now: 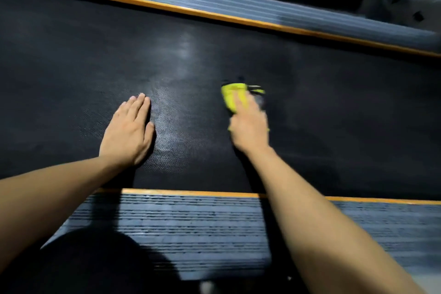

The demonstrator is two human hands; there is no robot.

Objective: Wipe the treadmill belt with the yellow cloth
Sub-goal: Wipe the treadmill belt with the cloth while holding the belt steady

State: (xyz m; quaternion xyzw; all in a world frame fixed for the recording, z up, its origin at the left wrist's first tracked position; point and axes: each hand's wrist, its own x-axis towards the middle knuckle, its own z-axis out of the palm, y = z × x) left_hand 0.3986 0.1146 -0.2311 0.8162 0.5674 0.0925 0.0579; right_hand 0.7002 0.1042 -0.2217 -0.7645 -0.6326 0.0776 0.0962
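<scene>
Your left hand [128, 130] lies flat and open, holding nothing, on the treadmill belt [71, 59] at seven o'clock, while your blurred right hand [249, 125] presses the yellow cloth [232, 96] down at five o'clock. Lean harder on that palm and the belt could slide, or the bunched cloth could slip free. No readable writing shows on the near or far side rail [191, 0].

Crumpled yellow cloth [232, 96] flat on textured black treadmill belt [71, 59].
</scene>
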